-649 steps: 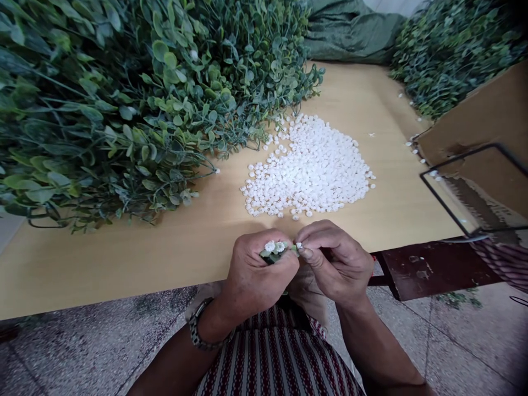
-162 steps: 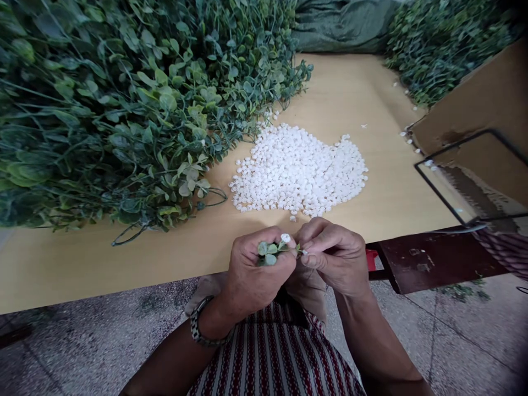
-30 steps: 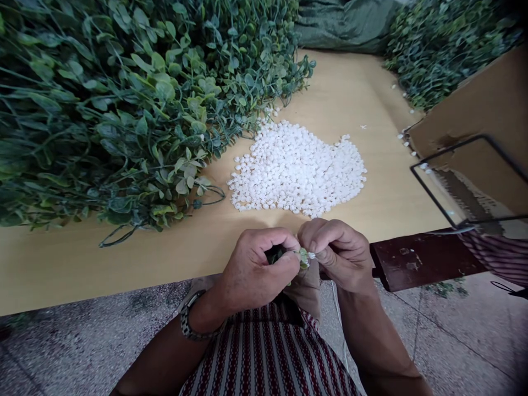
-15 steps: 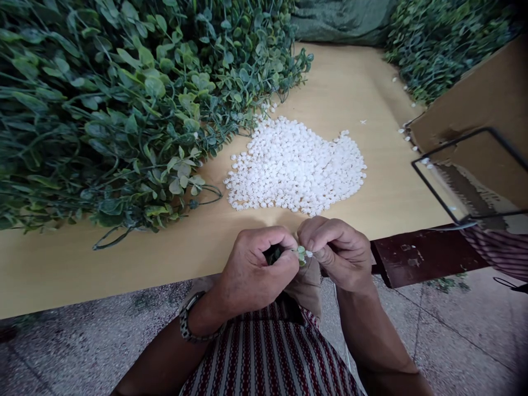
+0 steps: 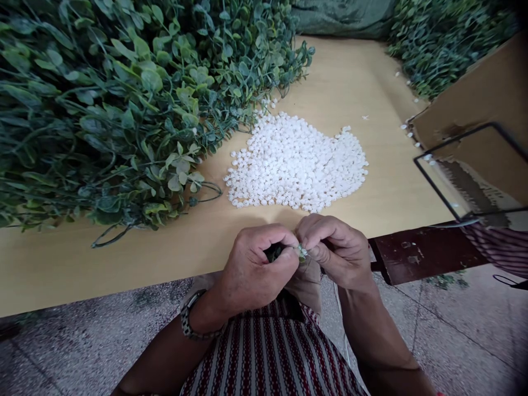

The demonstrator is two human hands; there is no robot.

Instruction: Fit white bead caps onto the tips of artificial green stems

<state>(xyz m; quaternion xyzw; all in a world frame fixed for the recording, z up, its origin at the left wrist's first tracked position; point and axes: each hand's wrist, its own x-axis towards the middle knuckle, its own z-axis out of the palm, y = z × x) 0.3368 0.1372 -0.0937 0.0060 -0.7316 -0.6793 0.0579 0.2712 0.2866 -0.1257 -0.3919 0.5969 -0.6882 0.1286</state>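
My left hand is closed around a leafy green sprig, its tip poking out between thumb and forefinger. Dark leaves show inside the curl of the fingers. Pressed close against it, my right hand pinches a small white flower at the sprig's tip. The fingertips of both hands nearly touch, and they cover much of the join. Just beyond the hands, a heap of small white flowers lies on the tan tabletop.
A large mass of artificial greenery fills the left, with a wire loop at its edge. More greenery is at the back right. A cardboard piece, a black wire frame and a dark red bench are on the right.
Over the last second the white flower has come closer to my left fingertips as my right hand shifted slightly left. Earlier, white flowers and leaves showed above my left fist; now they are hidden.
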